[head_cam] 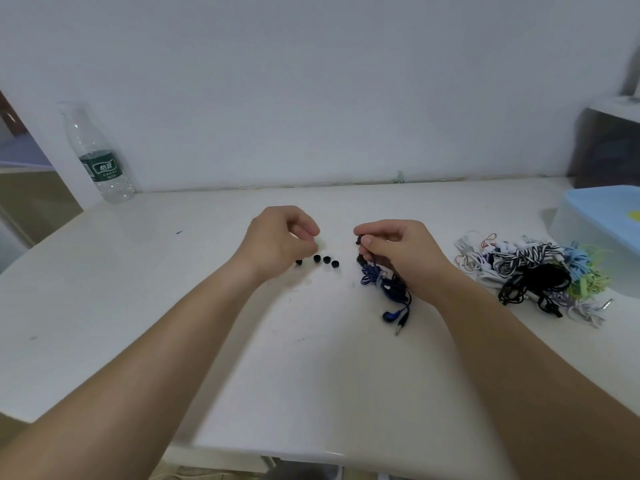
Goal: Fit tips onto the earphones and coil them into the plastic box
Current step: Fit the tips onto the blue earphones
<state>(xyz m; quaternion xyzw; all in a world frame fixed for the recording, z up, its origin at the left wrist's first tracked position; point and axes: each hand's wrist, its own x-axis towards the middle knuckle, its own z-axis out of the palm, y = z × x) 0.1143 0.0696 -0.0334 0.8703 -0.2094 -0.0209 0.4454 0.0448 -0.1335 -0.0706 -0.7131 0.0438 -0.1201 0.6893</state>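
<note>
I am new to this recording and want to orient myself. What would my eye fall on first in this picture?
First, at the middle of the white table, the right hand pinches an earbud of the blue earphones, and the left hand curls its fingers just above a few small black tips. Then the colourful pile of tangled earphones at the right, beside a light blue box.
</note>
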